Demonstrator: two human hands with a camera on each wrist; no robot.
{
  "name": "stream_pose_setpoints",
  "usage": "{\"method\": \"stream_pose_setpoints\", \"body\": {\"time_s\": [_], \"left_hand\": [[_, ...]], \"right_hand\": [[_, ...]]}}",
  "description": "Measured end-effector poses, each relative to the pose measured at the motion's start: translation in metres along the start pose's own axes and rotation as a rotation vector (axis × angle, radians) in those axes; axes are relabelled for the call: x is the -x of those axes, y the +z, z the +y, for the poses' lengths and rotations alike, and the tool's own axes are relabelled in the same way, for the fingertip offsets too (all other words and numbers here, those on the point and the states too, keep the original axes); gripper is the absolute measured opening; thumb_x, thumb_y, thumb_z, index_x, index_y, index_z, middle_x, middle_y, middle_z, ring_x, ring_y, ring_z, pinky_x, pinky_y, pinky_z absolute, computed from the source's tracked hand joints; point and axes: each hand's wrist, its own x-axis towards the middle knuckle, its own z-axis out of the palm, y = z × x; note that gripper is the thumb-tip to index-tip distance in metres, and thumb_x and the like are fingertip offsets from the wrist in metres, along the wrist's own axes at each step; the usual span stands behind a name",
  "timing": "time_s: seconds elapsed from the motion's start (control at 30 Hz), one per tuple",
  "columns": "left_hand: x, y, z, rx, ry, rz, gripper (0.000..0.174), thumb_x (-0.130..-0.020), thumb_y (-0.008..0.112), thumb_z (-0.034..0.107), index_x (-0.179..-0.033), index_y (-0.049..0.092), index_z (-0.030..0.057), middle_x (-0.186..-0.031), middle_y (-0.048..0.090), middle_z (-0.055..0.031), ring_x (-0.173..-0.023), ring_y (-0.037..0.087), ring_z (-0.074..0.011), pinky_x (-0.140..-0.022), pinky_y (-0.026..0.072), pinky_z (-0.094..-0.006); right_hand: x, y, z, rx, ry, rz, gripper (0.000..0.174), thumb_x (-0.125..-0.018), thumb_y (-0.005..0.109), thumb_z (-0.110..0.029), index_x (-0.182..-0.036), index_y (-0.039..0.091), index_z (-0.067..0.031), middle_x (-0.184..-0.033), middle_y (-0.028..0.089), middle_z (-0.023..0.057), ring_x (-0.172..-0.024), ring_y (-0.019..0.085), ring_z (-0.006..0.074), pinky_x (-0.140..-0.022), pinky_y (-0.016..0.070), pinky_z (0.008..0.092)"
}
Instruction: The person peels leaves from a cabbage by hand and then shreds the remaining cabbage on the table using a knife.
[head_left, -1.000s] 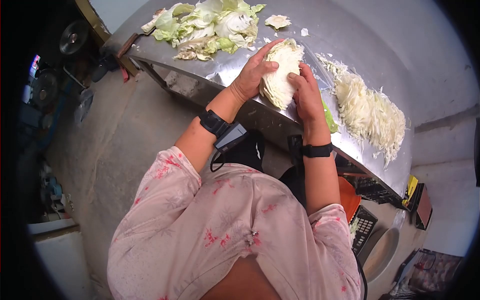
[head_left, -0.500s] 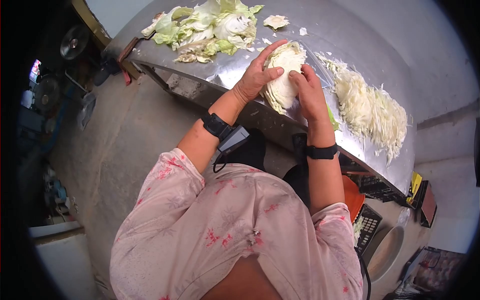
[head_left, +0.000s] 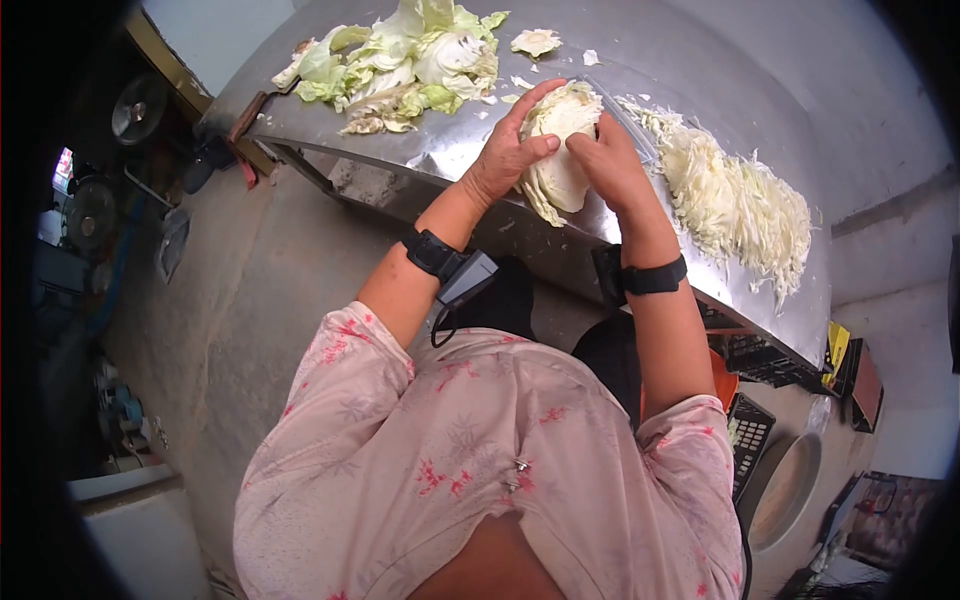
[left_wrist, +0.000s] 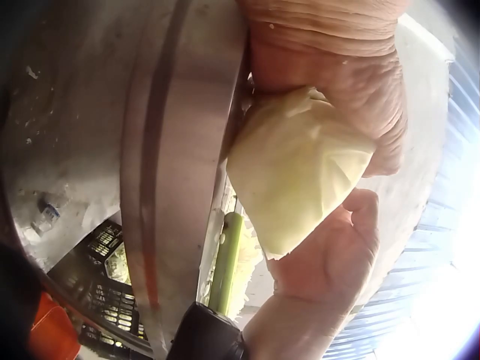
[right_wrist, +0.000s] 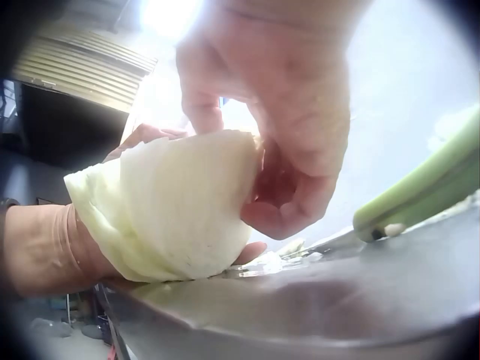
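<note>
A piece of cut cabbage [head_left: 562,150], pale and layered, is tilted up over the near edge of the metal table. My left hand [head_left: 508,155] grips its left side, thumb across the cut face and fingers round the far side. At its right edge my right hand [head_left: 612,165] pinches with bent fingers; the right wrist view shows the fingertips [right_wrist: 274,217] right at that edge. Close to the right hand lies a green handle [right_wrist: 420,184]. A flat, blade-like strip [head_left: 628,125] lies just beyond the right fingers, partly hidden by them.
A long heap of shredded cabbage [head_left: 740,205] lies on the table's right. Loose outer leaves [head_left: 410,65] are piled at the left, with a cut-off stump piece [head_left: 536,42] beside them. Below stand a black crate [head_left: 752,440] and a round basin [head_left: 785,490].
My right hand has turned inward and moved up along the cabbage's right edge, its fingers bending more. The left hand keeps its hold. The head view has shifted slightly.
</note>
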Motion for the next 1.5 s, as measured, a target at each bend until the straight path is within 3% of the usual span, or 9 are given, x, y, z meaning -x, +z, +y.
{"method": "stream_pose_setpoints", "body": {"time_s": [0.13,0.23,0.33,0.83,1.03,1.13,1.23,1.33,1.5], "left_hand": [[-0.001,-0.004,-0.003,-0.012,0.008,-0.016,0.08,-0.085,0.066,0.023,-0.156,0.032,0.0101,-0.14,0.053,-0.0125,-0.125,0.053,-0.0213,-0.108,0.0424,-0.0342],[-0.002,-0.005,-0.004,0.035,-0.019,0.001,0.08,-0.084,0.066,0.022,-0.155,0.033,0.0096,-0.138,0.054,-0.0131,-0.124,0.055,-0.0215,-0.107,0.0439,-0.0341],[-0.003,-0.006,-0.007,0.057,-0.006,0.01,0.08,-0.083,0.066,0.023,-0.155,0.033,0.0095,-0.137,0.054,-0.0132,-0.123,0.055,-0.0218,-0.106,0.0445,-0.0345],[0.0,-0.003,-0.005,0.074,0.002,0.036,0.078,-0.084,0.066,0.02,-0.154,0.034,0.0091,-0.137,0.053,-0.0127,-0.124,0.053,-0.0213,-0.108,0.0427,-0.0342],[-0.001,-0.002,-0.004,-0.021,0.021,0.041,0.078,-0.083,0.066,0.018,-0.154,0.034,0.009,-0.137,0.053,-0.0122,-0.124,0.053,-0.0208,-0.109,0.041,-0.0336],[-0.001,0.001,-0.002,-0.033,0.009,0.041,0.078,-0.083,0.066,0.019,-0.154,0.035,0.0087,-0.137,0.053,-0.0122,-0.124,0.053,-0.0207,-0.109,0.0408,-0.0333],[-0.003,-0.002,-0.004,-0.049,0.014,0.022,0.078,-0.083,0.066,0.02,-0.154,0.034,0.0084,-0.138,0.054,-0.0124,-0.124,0.053,-0.0207,-0.109,0.0412,-0.0335],[-0.003,-0.003,-0.004,-0.004,0.002,0.026,0.078,-0.083,0.065,0.021,-0.154,0.034,0.0077,-0.138,0.054,-0.0131,-0.124,0.054,-0.0207,-0.109,0.0415,-0.0335],[-0.004,-0.004,-0.008,0.122,0.001,0.059,0.072,-0.085,0.064,0.019,-0.151,0.037,0.0066,-0.135,0.056,-0.0134,-0.122,0.055,-0.0213,-0.106,0.0442,-0.0332]], "right_hand": [[-0.008,0.0,0.012,-0.036,-0.007,-0.015,0.053,-0.082,0.062,-0.027,-0.118,0.058,0.0116,-0.113,0.066,0.031,-0.106,0.066,0.0407,-0.091,0.0517,0.0429],[-0.013,-0.002,0.017,0.014,0.056,-0.043,0.043,-0.086,0.053,-0.011,-0.125,0.059,0.0051,-0.111,0.067,0.0107,-0.098,0.062,0.0172,-0.086,0.0491,0.0299],[-0.014,-0.002,0.02,-0.108,0.034,-0.03,0.051,-0.082,0.061,-0.022,-0.121,0.058,0.0108,-0.111,0.067,0.0269,-0.102,0.067,0.0336,-0.089,0.0518,0.0397],[0.0,-0.004,-0.001,-0.318,0.14,-0.158,0.041,-0.088,0.058,-0.012,-0.127,0.057,0.0028,-0.114,0.065,0.008,-0.1,0.062,0.0161,-0.087,0.0496,0.0298],[-0.007,-0.001,0.003,-0.113,0.074,-0.097,0.046,-0.087,0.062,-0.018,-0.127,0.056,0.0045,-0.114,0.066,0.0126,-0.102,0.063,0.0186,-0.088,0.0509,0.0319],[-0.011,-0.002,0.006,0.021,-0.011,-0.046,0.059,-0.08,0.068,-0.028,-0.12,0.054,0.0123,-0.111,0.067,0.031,-0.104,0.068,0.0401,-0.089,0.0533,0.0419],[-0.008,-0.003,-0.005,0.21,0.037,-0.013,0.049,-0.086,0.062,-0.018,-0.128,0.054,0.0064,-0.113,0.066,0.0155,-0.101,0.065,0.022,-0.087,0.0521,0.0342],[-0.002,-0.003,-0.008,0.128,-0.028,0.014,0.054,-0.081,0.065,-0.023,-0.12,0.052,0.0114,-0.11,0.065,0.034,-0.105,0.066,0.0452,-0.091,0.0526,0.044],[-0.01,-0.005,0.023,-0.237,0.051,-0.032,0.051,-0.084,0.062,-0.019,-0.128,0.052,0.0049,-0.112,0.066,0.0243,-0.101,0.067,0.0308,-0.087,0.053,0.0378]]}}
